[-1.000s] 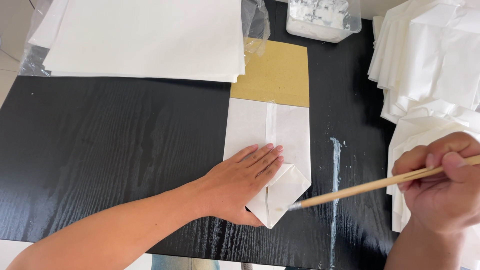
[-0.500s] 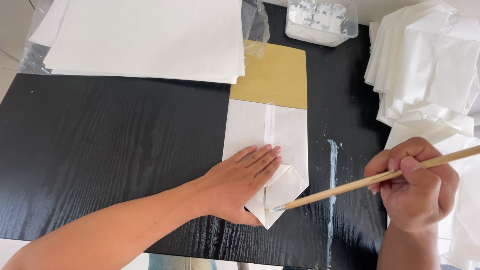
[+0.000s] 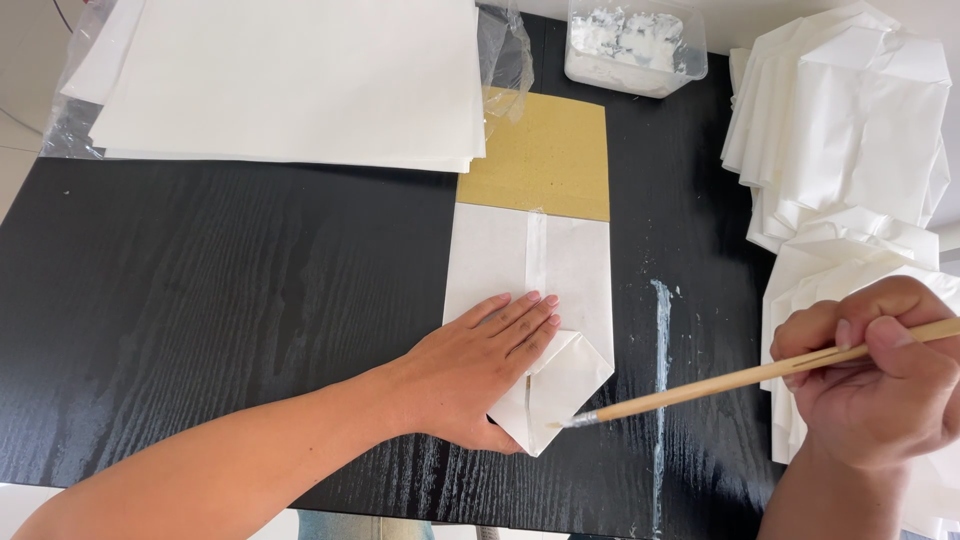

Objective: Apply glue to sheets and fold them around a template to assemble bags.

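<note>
One brush (image 3: 760, 375), one tub (image 3: 634, 45) (paste inside), one card (image 3: 545, 155) below the tub, two stacks of folded bags (image 3: 840, 130) right of it, one sheet pile (image 3: 290, 80) left.

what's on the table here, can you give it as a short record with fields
surface: black wood-grain table, white smear right of the bag
left hand: flat on a white folded paper bag, pressing it down
right hand: holds a thin wooden brush, tip at the bag's folded bottom flap
under bag: tan cardboard sheet sticking out at the far end
far left: stack of white paper sheets on clear plastic
far centre: clear tub of white paste
right edge: pile of finished white bags
</note>
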